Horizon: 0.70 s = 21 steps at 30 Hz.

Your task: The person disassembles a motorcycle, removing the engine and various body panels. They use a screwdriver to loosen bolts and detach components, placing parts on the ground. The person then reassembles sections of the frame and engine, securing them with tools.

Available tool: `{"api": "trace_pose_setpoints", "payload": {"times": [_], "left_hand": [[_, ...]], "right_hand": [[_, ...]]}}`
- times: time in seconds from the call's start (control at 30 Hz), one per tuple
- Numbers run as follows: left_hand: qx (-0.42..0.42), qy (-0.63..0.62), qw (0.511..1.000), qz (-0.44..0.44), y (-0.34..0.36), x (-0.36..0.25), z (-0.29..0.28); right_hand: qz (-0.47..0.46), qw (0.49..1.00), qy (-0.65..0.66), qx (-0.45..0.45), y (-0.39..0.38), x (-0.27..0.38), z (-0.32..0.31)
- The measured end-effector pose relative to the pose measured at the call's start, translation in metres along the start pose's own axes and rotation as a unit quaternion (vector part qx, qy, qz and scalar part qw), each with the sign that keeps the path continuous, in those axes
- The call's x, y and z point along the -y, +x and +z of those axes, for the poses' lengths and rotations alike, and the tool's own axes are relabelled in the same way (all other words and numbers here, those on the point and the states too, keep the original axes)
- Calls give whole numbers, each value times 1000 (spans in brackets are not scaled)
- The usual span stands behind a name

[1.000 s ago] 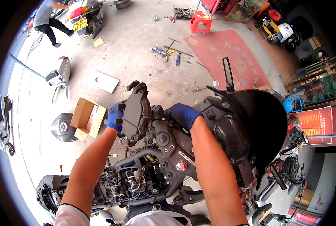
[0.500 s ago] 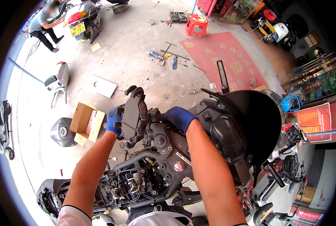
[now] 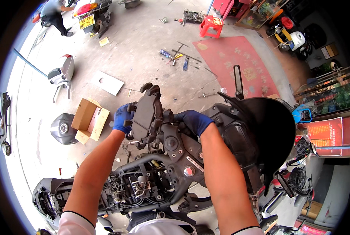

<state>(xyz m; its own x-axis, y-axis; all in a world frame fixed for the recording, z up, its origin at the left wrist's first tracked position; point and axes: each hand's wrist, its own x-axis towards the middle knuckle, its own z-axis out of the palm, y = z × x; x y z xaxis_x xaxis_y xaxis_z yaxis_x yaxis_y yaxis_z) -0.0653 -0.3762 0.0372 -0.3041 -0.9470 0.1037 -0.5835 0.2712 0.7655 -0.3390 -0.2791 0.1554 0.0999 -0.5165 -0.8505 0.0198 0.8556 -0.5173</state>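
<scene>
A black phone holder (image 3: 146, 113) with claw-like corner arms stands tilted above the handlebar area of a partly stripped black motorcycle (image 3: 143, 184). My left hand (image 3: 123, 118), in a blue glove, is closed on the holder's left edge, with some fingers hidden behind it. On the other side, my right hand (image 3: 194, 120), also gloved in blue, curls in beside a round black joint (image 3: 168, 116) behind the holder. Its fingertips are partly hidden there. Under the holder lies the bike's top clamp (image 3: 175, 147), with the ignition lock (image 3: 189, 171) nearer to me.
The dark windscreen (image 3: 273, 133) and a mirror (image 3: 238, 82) rise at my right. An open cardboard box (image 3: 89, 119) and a tank cover (image 3: 62, 129) lie on the floor at left. Tools (image 3: 179, 56) are scattered ahead, near a red stool (image 3: 212, 26). A co-worker (image 3: 54, 15) stands far left by a scooter (image 3: 92, 15).
My view has shifted slightly, moving the hands and holder a little to the right in the picture. Both hands keep their places on the holder. The co-worker has moved farther away.
</scene>
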Motion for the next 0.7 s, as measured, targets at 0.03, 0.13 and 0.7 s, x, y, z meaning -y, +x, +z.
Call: {"api": "trace_pose_setpoints", "payload": {"times": [0.03,0.13,0.7], "left_hand": [[-3,7,1000,11,0,-3,-2],[33,40,999,12,4,-4,-3],[-11,-68,998,-13,13,39,13]], "right_hand": [[-6,1000,-7,4,-3,1,1],[-26,993,-85,-78,-6,2,11],[-186,572,-495,-627,-367,-174,89]]}}
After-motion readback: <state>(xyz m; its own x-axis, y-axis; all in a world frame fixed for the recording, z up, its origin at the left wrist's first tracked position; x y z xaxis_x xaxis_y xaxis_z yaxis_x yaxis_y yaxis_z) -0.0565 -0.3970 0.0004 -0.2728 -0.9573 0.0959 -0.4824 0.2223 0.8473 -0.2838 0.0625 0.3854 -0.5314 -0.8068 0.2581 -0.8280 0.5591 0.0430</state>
